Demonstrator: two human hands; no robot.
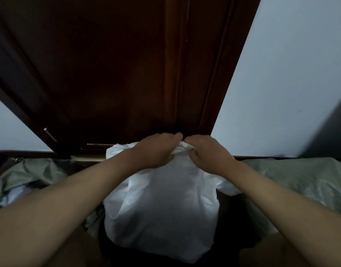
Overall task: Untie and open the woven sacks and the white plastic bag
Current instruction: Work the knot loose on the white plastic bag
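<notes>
A full white plastic bag (162, 209) stands upright in the middle, in front of me. Its top is gathered into a twisted knot. My left hand (156, 151) pinches that knot from the left, fingers curled on the plastic. My right hand (206, 153) pinches it from the right, and the fingertips of both hands almost meet. A grey-green woven sack (304, 182) lies to the right of the bag. Another woven sack (25, 176) sits at the left with its mouth open, showing pale contents inside.
A dark wooden door (127, 74) with a metal handle (50, 134) rises right behind the bag. Pale walls (291, 74) flank it. A dark object (335, 128) leans at the far right. The floor below is dim.
</notes>
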